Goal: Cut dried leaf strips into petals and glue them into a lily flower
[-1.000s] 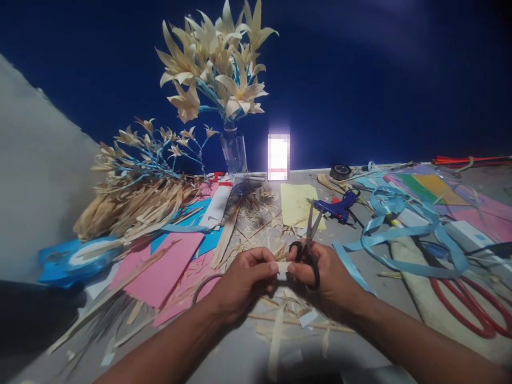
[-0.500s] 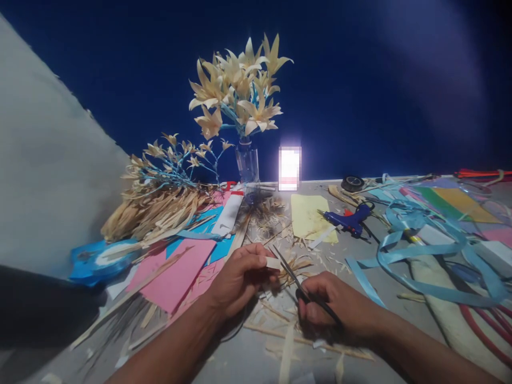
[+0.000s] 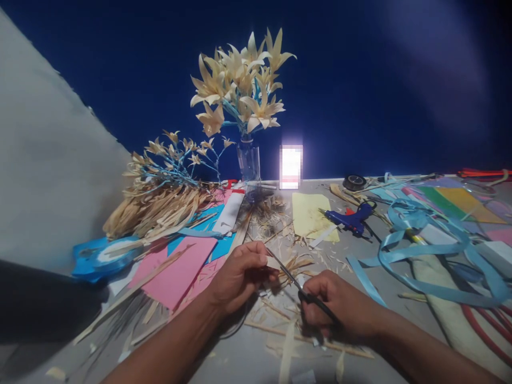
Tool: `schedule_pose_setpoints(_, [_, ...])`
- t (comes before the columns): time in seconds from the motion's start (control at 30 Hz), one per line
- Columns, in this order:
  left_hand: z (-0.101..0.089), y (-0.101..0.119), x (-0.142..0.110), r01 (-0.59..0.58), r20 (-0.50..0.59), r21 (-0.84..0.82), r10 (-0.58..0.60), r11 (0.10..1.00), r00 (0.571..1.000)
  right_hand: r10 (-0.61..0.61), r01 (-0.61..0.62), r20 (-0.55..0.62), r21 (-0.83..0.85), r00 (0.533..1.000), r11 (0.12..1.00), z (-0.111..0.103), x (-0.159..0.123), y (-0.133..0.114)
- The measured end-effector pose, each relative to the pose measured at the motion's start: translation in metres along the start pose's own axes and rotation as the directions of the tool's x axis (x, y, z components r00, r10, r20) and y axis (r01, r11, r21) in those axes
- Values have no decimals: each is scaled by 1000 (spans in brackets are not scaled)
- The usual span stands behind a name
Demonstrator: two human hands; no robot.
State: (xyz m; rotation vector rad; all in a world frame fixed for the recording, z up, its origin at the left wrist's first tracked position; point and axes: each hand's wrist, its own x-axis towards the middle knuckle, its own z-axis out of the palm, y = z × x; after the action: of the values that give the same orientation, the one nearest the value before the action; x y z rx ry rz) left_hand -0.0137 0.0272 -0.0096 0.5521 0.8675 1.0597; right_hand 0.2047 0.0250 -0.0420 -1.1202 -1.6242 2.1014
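Between the thumb and fingers of my left hand (image 3: 244,272) is a small pale strip (image 3: 272,262), which looks like dried husk. My right hand (image 3: 334,306) grips black-handled scissors (image 3: 288,274). Their blades look closed together and cross the right end of the strip, near my left fingertips. Whether the strip lies between the blades or behind them, I cannot tell. Below and around both hands, husk strips (image 3: 287,349) and small scraps are scattered on the grey table.
A clear vase (image 3: 248,165) of pale flowers stands behind. At left lie a husk bundle (image 3: 152,210), pink paper (image 3: 180,272) and blue ribbon roll (image 3: 106,256). To the right are a blue glue gun (image 3: 352,218), yellow paper (image 3: 312,213) and tangled light-blue ribbon (image 3: 424,290). A lit screen (image 3: 290,166) stands behind.
The scissor blades have come together across the strip, and their tips sit closer to my left fingers. Less of the strip shows. The whole view has shifted slightly.
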Motion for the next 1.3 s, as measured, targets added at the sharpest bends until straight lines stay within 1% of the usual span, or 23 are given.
schedule_pose_setpoints(0.13, [-3, 2, 1, 4, 37, 29, -5, 1000, 999, -12, 12, 17, 10, 1000, 1000, 1, -1, 0])
schedule_pose_setpoints(0.27, [-5, 4, 2, 4, 37, 68, -6, 998, 999, 1, -2, 30, 46, 1000, 999, 1, -1, 0])
schedule_pose_setpoints(0.4, [-7, 5, 3, 4, 47, 97, -8, 995, 999, -8, 8, 44, 7, 999, 1000, -1, -1, 0])
schedule_pose_setpoints(0.53, [-9, 5, 3, 25, 62, 99, -31, 995, 998, 16, -17, 43, 31, 999, 999, -3, -1, 3])
schedule_pose_setpoints(0.6, [-10, 3, 3, 9, 75, 108, -17, 994, 997, 1, -1, 3, 79, 1000, 997, -3, 0, 6])
schedule_pose_setpoints(0.67, [-10, 1, 4, -11, 81, 93, 3, 996, 997, -50, 58, -50, 176, 998, 983, -2, 2, 9])
schedule_pose_setpoints(0.77, [-9, -6, 6, -12, 66, 25, 10, 1000, 998, -125, 156, -114, 326, 986, 932, 2, 5, 9])
schedule_pose_setpoints(0.83, [-6, -13, 6, 2, 56, -28, -1, 1000, 998, -128, 191, -190, 369, 974, 909, 6, 7, 5])
schedule_pose_setpoints(0.93, [-1, -23, 5, 31, 48, -84, -27, 996, 999, -94, 247, -363, 402, 927, 882, 11, 10, -3])
schedule_pose_setpoints(1.03, [5, -33, 2, 55, 64, -57, -51, 997, 997, -129, 330, -466, 381, 876, 864, 13, 12, -6])
schedule_pose_setpoints(1.1, [7, -37, 1, 77, 88, -11, -76, 997, 993, -164, 358, -488, 336, 857, 871, 13, 12, -5])
schedule_pose_setpoints(1.13, [7, -39, 0, 89, 101, 13, -90, 996, 991, -169, 355, -486, 322, 857, 878, 12, 12, -5])
schedule_pose_setpoints(1.2, [7, -39, 0, 94, 127, 63, -101, 994, 987, -160, 336, -467, 323, 870, 885, 11, 10, -4])
schedule_pose_setpoints(1.3, [6, -38, -1, 53, 104, 172, -72, 984, 992, -145, 312, -439, 336, 887, 889, 11, 9, -6])
